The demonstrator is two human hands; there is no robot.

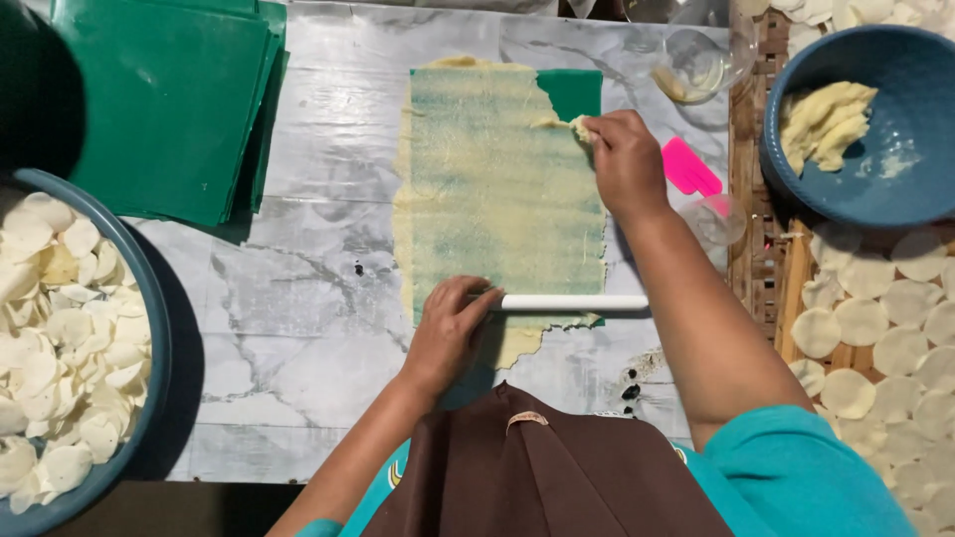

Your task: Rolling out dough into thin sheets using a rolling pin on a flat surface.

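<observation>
Left hand [446,333] clamped over white roller [569,302] | right hand [625,159] pinching dough scrap [579,126] | best patched into bare corner of green sheet [575,91], pressed flat, thin dough [497,194] unstretched

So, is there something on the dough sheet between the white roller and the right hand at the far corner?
Nothing visible. The dough sheet lies bare between the white roller, under the left hand, and the right hand pinching dough at its torn corner.

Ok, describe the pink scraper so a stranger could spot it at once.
Start at the marble table and the thin dough sheet in its middle. Just beyond the right hand, beside a clear cup, lies the scraper: the only bright pink thing there.
</observation>
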